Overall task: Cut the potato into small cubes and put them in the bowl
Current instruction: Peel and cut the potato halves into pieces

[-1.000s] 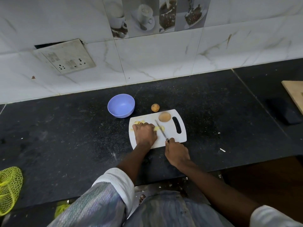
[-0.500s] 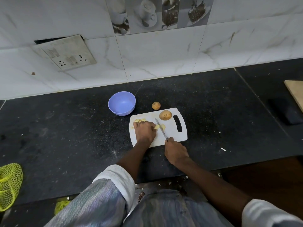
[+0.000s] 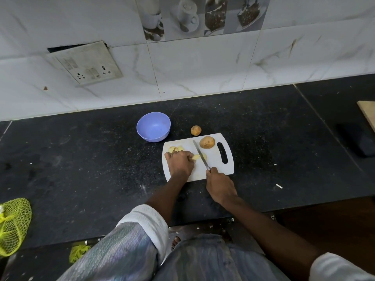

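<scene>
Our left grip (image 3: 179, 162) curls onto a potato piece (image 3: 196, 157), our right grip (image 3: 220, 184) clasps the knife (image 3: 200, 155), now raised above the cutting board (image 3: 215, 161).

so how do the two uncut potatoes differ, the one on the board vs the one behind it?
The potato on the cutting board looks larger and oval; the potato on the counter looks smaller and rounder. The first rests on the white cutting board beside its handle slot, near the knife tip; the second sits off the board on the black counter. Both are brown-skinned, uncut and untouched.
</scene>
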